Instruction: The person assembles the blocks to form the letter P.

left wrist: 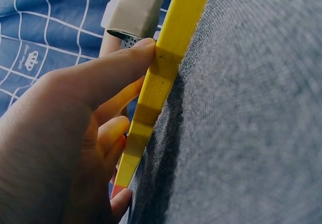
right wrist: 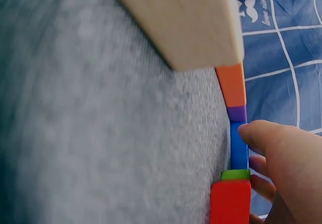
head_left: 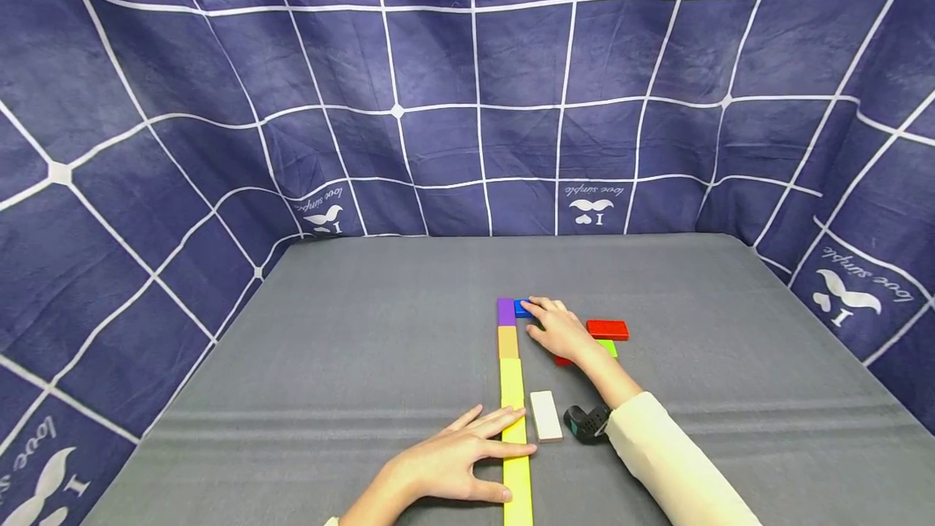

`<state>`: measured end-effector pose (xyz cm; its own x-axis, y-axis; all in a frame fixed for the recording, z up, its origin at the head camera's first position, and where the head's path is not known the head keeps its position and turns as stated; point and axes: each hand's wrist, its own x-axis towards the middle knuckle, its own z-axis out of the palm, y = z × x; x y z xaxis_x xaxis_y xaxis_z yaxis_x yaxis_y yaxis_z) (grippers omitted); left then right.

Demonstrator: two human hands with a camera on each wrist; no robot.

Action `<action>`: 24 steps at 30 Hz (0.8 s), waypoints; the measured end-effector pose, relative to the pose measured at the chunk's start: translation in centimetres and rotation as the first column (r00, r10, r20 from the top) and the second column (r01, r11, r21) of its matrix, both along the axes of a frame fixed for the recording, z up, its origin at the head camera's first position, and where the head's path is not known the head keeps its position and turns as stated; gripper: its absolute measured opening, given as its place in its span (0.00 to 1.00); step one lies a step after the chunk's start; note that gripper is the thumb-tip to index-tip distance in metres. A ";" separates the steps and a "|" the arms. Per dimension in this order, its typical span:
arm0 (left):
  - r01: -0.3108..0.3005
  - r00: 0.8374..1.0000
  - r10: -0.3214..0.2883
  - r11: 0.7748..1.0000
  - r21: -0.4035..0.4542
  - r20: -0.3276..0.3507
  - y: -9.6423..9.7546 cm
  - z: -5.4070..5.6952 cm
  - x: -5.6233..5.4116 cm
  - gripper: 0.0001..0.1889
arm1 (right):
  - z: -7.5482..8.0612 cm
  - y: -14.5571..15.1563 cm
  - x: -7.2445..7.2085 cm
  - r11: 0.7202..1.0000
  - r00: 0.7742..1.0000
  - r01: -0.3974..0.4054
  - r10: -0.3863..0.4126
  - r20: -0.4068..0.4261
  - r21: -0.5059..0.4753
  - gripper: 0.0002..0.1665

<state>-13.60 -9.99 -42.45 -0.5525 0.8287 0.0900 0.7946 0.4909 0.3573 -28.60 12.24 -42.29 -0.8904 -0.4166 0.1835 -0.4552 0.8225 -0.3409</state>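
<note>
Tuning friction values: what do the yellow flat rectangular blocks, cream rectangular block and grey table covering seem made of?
Yellow flat rectangular blocks: probably painted wood, low sheen; tiny surface pits in the left wrist view.
Cream rectangular block: possibly painted wood, matte; faint mottling, softened edges. Plastic possible.
Grey table covering: likely woven fabric, matte; thread texture, creases.

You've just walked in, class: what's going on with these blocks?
A person is working with both hands on a grey surface. The left hand rests, fingers spread, across a yellow strip, which leads to an orange block, then a purple block. The right hand touches a blue block beside the purple one. A white block lies right of the strip, untouched.
</note>
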 end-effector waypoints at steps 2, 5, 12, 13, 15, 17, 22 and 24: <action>0.003 1.000 -0.003 1.000 -0.002 -0.002 0.0 -0.1 0.0 0.29 | -0.1 0.0 0.0 1.000 1.000 0.002 -0.002 0.010 0.000 0.28; 0.004 1.000 -0.004 1.000 -0.002 -0.010 0.1 -0.1 0.1 0.29 | -0.1 0.2 0.2 1.000 0.999 0.012 -0.011 0.037 -0.025 0.29; -0.009 1.000 0.009 1.000 -0.002 0.000 0.0 -0.2 0.0 0.29 | 0.2 1.2 0.8 0.983 0.983 0.156 -0.145 0.110 -0.100 0.36; -0.012 1.000 0.012 1.000 -0.001 0.007 -0.1 -0.2 0.0 0.29 | 0.3 1.3 0.9 0.979 0.979 0.178 -0.165 0.122 -0.100 0.37; -0.016 1.000 0.016 1.000 0.000 0.014 -0.1 -0.2 -0.1 0.29 | 0.4 1.6 1.0 0.970 0.969 0.219 -0.203 0.142 -0.106 0.39; -0.020 1.000 0.020 1.000 0.002 0.024 -0.1 -0.2 -0.1 0.28 | 0.5 1.8 1.1 0.964 0.962 0.246 -0.229 0.148 -0.106 0.39; -0.021 0.999 0.021 1.000 0.007 0.035 -0.1 -0.2 0.0 0.29 | 0.7 2.7 1.3 0.956 0.956 0.274 -0.257 0.142 -0.109 0.30; -0.020 0.999 0.020 1.000 0.007 0.036 -0.1 -0.2 0.0 0.29 | 0.8 3.1 1.4 0.959 0.958 0.267 -0.253 0.131 -0.099 0.27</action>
<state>-13.63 -10.05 -42.68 -0.5719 0.8168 0.0757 0.7713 0.5040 0.3887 -27.23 15.36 -41.52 -0.9830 -0.1499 0.1055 -0.1823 0.8597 -0.4772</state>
